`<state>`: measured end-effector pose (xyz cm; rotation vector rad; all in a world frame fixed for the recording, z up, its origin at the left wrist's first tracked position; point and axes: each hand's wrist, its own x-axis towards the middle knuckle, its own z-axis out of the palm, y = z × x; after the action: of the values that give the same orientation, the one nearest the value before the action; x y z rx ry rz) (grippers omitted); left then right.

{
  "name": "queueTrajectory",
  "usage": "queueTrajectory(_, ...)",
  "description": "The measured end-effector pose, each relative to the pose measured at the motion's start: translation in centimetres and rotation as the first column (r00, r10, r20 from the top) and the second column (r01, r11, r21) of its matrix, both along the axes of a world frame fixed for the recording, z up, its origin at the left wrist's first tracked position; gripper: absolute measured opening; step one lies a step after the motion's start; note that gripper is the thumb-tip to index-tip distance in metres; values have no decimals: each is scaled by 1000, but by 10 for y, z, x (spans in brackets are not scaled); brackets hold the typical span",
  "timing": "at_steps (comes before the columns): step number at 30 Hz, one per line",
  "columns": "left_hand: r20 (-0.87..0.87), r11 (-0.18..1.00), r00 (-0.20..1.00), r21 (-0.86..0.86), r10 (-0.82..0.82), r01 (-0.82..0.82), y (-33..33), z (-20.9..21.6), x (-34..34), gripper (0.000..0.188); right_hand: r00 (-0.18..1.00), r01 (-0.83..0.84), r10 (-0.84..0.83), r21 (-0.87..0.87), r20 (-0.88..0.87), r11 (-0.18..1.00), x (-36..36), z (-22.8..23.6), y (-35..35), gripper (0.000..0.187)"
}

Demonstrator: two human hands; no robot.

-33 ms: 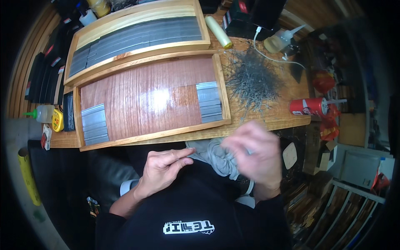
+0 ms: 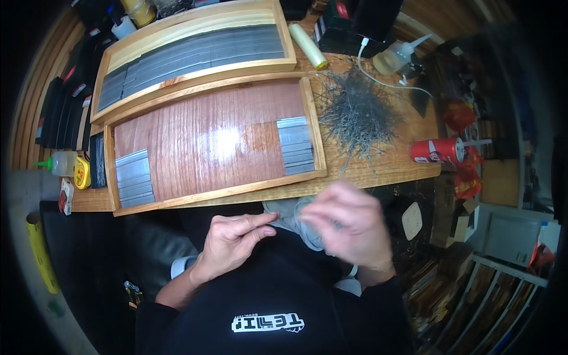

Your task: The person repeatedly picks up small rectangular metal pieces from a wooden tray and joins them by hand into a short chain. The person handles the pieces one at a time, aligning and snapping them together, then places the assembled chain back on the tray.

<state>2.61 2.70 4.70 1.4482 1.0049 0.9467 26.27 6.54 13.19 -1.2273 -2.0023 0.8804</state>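
Note:
My left hand (image 2: 234, 241) is held over my lap, with its forefinger stretched out and the thumb pressed near it in a pinch. Anything between those fingertips is too small to make out. Close by on the right, my right hand (image 2: 349, 222) has its fingers curled together and is smeared by motion; what it holds, if anything, cannot be seen. Grey cloth (image 2: 293, 214) lies beneath and between the hands. Beyond them on the table is a wooden tray (image 2: 236, 188), with grey strips (image 2: 135, 177) at its left end and more grey strips (image 2: 295, 145) at its right.
A second wooden tray (image 2: 198, 76) filled with dark grey strips stands behind. To the right, a tangled heap of thin grey wire-like pieces (image 2: 361, 112) lies on the table (image 2: 408, 163), near a red can (image 2: 436, 151), a spouted bottle (image 2: 393, 58) and a white cable (image 2: 378, 81).
My right hand has moved left, closer to my left hand. The left hand keeps nearly the same place and pose.

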Motion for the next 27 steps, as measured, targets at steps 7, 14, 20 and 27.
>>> queueTrajectory(7, -90, 995, 993, -71, -81, 75, -2, 8, -2, 20, 936, -119, 49, -184, -347, 976, -38, -57, -20, 18)
queueTrajectory(14, 201, 857, 964, -514, 174, -48, -20, -16, -14, 14, 977, -61, 18, -197, -212, 979, -26, -75, -39, 50)
queueTrajectory(20, 435, 734, 844, -675, 314, 75, -22, -23, -13, 18, 800, -483, 383, -118, -461, 867, -11, -123, -62, 22)
queueTrajectory(27, 365, 789, 912, -609, 185, 84, -21, -32, 3, 15, 810, -368, 288, -60, -511, 928, -13, -142, -79, 29)
